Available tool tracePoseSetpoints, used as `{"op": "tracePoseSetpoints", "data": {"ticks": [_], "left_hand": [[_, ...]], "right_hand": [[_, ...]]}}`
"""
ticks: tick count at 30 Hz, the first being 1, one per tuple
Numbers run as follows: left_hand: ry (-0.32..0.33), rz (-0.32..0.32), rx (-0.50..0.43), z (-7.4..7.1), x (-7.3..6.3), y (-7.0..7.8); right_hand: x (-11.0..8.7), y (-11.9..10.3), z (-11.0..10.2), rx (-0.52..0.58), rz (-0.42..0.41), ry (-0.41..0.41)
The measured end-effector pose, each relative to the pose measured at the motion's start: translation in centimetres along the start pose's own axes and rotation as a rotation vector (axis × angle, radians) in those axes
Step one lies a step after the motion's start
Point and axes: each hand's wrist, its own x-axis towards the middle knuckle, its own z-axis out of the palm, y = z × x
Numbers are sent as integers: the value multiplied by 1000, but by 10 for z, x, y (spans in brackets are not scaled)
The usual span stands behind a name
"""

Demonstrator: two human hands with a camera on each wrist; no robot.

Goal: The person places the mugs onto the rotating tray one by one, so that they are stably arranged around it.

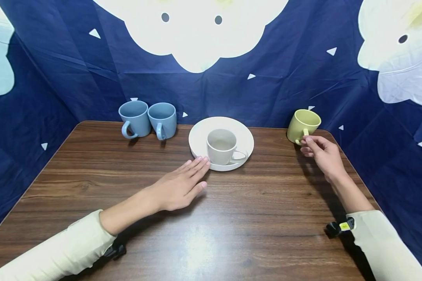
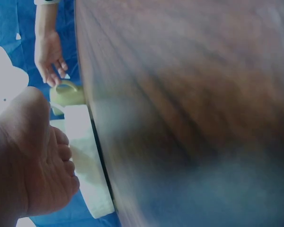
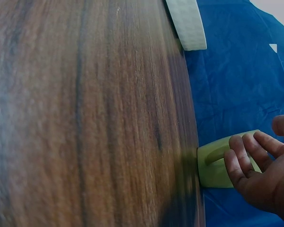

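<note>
A pale grey cup [image 1: 222, 150] stands on a white dish [image 1: 197, 132] with a raised rim at the table's back middle. My left hand [image 1: 181, 183], fingers straight and side by side, has its fingertips at the dish's near-left rim; contact is unclear. At the back right is a yellow-green mug [image 1: 299, 125], its handle facing me. My right hand [image 1: 324, 154] is at that handle with loosely bent fingers. In the right wrist view, these fingers [image 3: 236, 163] lie in front of the mug's handle without visibly closing round it.
Two blue mugs [image 1: 139, 119] [image 1: 166, 119] stand side by side at the back left, handles toward me. The brown wooden table [image 1: 253, 226] ends at a dark blue cloth [image 1: 154, 86] with white cloud shapes, which rises behind and at both sides.
</note>
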Motion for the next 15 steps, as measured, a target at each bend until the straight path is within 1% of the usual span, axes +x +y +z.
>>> {"op": "tracePoseSetpoints", "data": {"ticks": [9, 15], "left_hand": [[-16, 29, -7, 1, -1, 9], [-27, 43, -14, 2, 0, 11]], "right_hand": [[2, 0, -1, 52, 1, 19], [2, -2, 0, 105, 1, 25]]}}
